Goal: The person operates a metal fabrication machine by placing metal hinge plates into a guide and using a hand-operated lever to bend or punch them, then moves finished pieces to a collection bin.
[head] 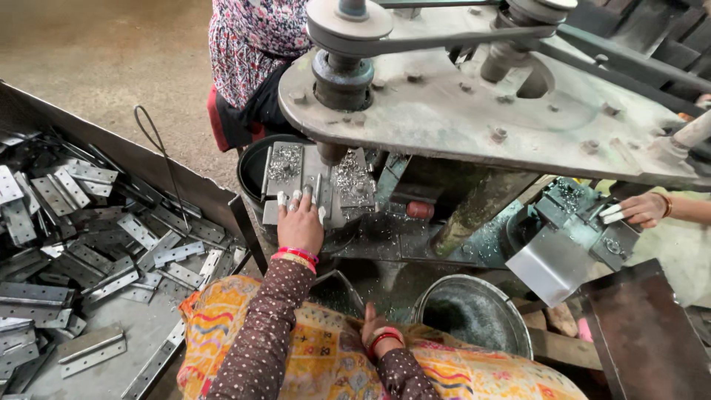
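My left hand [299, 222] lies flat, fingers spread, on a metal hinge plate [285, 178] under the drill spindle [331, 152]. Right hand [378, 330] rests on my lap; its grip is partly hidden, cannot tell. Shavings obscure the plate edges.

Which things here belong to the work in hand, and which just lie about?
In hand: left hand pressing the metal piece on the press bed; right hand resting in the lap.
Lying about: hinge pile, metal bucket, co-worker's hand.
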